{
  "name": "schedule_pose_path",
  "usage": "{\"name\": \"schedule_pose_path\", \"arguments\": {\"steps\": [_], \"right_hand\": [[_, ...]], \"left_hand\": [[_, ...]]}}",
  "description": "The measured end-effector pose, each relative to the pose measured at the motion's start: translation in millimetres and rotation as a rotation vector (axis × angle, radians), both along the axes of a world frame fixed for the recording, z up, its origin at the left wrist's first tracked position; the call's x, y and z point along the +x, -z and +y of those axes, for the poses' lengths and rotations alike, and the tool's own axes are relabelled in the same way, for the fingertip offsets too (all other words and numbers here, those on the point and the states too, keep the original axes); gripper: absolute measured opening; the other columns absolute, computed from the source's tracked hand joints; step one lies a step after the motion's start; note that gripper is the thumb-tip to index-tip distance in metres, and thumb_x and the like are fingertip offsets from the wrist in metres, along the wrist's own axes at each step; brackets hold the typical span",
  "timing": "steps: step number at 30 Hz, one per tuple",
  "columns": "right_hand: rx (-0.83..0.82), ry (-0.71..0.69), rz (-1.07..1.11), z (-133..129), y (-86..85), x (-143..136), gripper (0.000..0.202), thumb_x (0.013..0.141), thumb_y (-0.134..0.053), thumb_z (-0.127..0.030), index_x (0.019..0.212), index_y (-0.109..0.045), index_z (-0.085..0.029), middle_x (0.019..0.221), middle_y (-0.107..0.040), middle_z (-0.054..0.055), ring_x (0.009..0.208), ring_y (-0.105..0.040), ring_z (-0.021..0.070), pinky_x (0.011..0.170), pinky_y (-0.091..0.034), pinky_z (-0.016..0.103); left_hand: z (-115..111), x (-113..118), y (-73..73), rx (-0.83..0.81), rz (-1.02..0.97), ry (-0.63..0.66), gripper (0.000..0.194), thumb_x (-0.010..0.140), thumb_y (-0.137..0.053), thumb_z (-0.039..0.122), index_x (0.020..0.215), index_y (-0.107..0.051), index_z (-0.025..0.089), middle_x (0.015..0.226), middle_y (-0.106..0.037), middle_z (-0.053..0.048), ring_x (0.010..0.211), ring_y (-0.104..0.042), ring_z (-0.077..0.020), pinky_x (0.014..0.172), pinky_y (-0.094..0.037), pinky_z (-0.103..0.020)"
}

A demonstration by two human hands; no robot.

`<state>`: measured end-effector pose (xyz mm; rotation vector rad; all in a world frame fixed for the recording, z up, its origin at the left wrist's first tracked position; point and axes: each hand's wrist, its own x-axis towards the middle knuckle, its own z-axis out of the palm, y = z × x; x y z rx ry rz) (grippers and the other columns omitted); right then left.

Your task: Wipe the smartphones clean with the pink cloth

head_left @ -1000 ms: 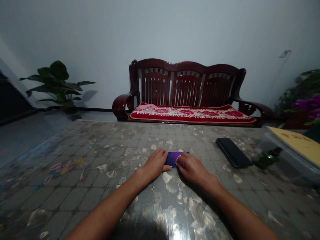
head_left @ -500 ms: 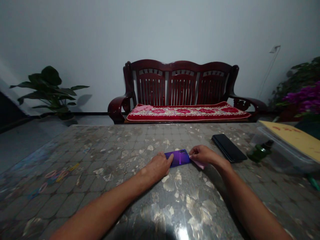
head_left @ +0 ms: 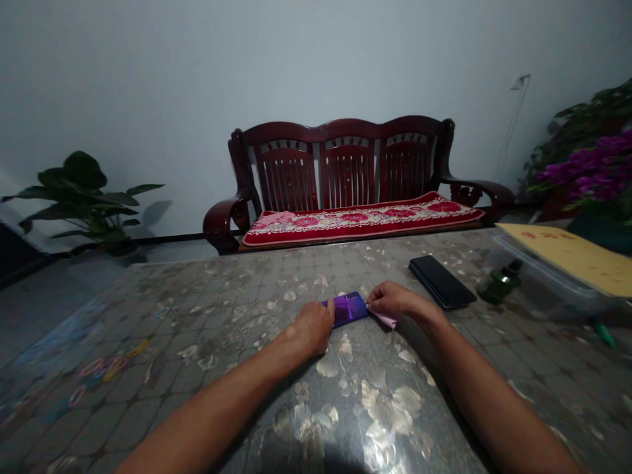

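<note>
A purple-blue smartphone [head_left: 351, 308] lies back side up, its camera corner toward the upper right. My left hand [head_left: 316, 324] grips its left end, thumb across the back. At the phone's right end, my right hand [head_left: 388, 299] pinches a pink cloth [head_left: 385, 320], whose loose part hangs below the fingers. The fingertips with the cloth are at the phone's right edge; whether they press on it I cannot tell. To the right of my right hand lies a dark phone-like stack [head_left: 442, 282].
A green bottle [head_left: 500, 283] stands beside a clear plastic box [head_left: 553, 289] topped by a yellow sheet [head_left: 575, 257]. Several coloured rubber bands [head_left: 106, 367] lie on the left of the patterned table [head_left: 237, 289]. Behind the table stands a wooden bench [head_left: 345, 164] with a red mat.
The view has shifted and tilted slightly, so everything sits a little further left. My left hand still holds the phone and my right hand the cloth; the left thumb now looks more upright.
</note>
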<state>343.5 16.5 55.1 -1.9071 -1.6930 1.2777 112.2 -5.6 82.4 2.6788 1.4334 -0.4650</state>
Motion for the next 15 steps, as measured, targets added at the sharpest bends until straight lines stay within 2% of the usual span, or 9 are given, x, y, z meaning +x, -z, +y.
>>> {"name": "schedule_pose_path", "arguments": {"steps": [4, 10, 15], "right_hand": [[-0.014, 0.005, 0.081, 0.4, 2.6, 3.1, 0.006, 0.070, -0.069, -0.018, 0.066, -0.068, -0.014, 0.048, -0.054, -0.005, 0.043, -0.043, 0.0077, 0.043, -0.029, 0.019], [-0.063, -0.017, 0.293, -1.9, 10.8, 4.9, 0.022, 0.071, -0.066, -0.031, 0.055, -0.059, -0.016, 0.043, -0.055, -0.001, 0.039, -0.044, 0.0102, 0.041, -0.028, 0.022], [-0.062, -0.017, 0.383, -0.1, 18.4, 8.5, 0.023, 0.067, -0.066, -0.033, 0.053, -0.058, -0.016, 0.043, -0.054, 0.000, 0.040, -0.041, 0.0094, 0.041, -0.027, 0.022]], "left_hand": [[0.7, 1.5, 0.0, -0.003, -0.036, -0.060, 0.066, 0.072, -0.066, 0.008, 0.136, -0.051, 0.010, 0.117, -0.070, -0.021, 0.107, -0.069, -0.0330, 0.092, -0.054, -0.037], [5.0, 1.6, 4.3, 0.047, 0.008, -0.057, 0.056, 0.071, -0.066, 0.008, 0.126, -0.058, 0.006, 0.124, -0.062, -0.027, 0.108, -0.067, -0.0350, 0.091, -0.055, -0.041], [9.7, 1.2, 9.5, 0.086, 0.028, -0.107, 0.057, 0.071, -0.069, 0.014, 0.126, -0.056, 0.009, 0.123, -0.061, -0.025, 0.108, -0.065, -0.0348, 0.091, -0.054, -0.043]]}}
